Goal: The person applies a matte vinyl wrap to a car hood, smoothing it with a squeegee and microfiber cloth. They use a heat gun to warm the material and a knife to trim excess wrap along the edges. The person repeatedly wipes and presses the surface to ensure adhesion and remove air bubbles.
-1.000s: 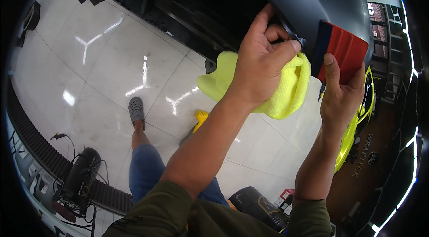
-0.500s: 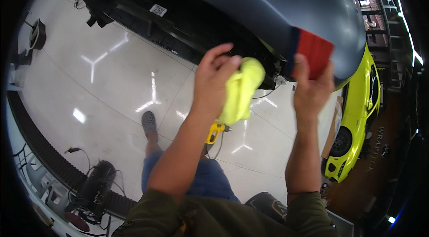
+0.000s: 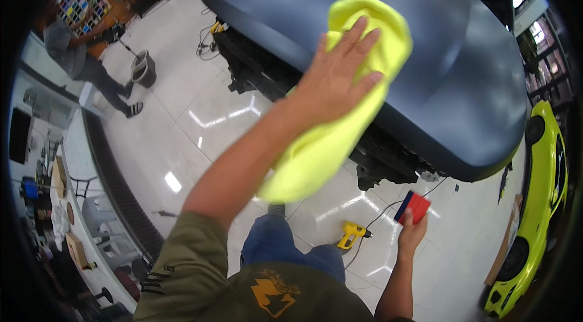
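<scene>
Yellow cloth point(image 3: 322, 155) is partly covered by the left hand point(image 3: 340, 79), whose fingers are slightly spread and laid along it, with the thumb set apart; its upper part is seen over the edge of the grey-blue car hood point(image 3: 446, 73), but whether the hood is touched by it cannot be told. By the right hand point(image 3: 412, 236), which is placed lower and well apart, a red squeegee point(image 3: 418, 203) is pinched between thumb and fingers. Nearby, a yellow heat gun point(image 3: 350, 234) is seen on the pale tiled floor point(image 3: 182, 109).
</scene>
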Tool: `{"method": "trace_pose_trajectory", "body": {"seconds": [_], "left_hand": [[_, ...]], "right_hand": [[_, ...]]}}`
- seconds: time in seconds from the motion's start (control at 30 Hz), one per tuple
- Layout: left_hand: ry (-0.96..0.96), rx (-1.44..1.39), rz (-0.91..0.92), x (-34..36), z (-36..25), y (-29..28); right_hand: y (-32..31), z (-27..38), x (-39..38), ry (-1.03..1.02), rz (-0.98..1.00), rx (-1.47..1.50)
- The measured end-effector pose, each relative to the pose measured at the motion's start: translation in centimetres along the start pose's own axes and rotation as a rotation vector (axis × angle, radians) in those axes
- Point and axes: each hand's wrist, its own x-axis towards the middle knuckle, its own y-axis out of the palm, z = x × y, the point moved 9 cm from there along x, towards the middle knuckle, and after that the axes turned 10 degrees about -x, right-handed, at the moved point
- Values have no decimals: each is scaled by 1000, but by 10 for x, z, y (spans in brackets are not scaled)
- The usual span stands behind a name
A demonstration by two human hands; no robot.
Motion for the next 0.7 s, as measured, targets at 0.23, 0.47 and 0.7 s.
{"method": "trace_pose_trajectory", "body": {"seconds": [0.23, 0.47, 0.7], "left_hand": [[125, 428, 181, -10, -10, 162], [376, 461, 431, 57, -181, 346], [659, 399, 503, 80, -312, 595]], "right_hand": [[-45, -155, -92, 218, 55, -236], [-96, -263, -134, 570, -55, -57], [-153, -362, -86, 579, -258, 227]]}}
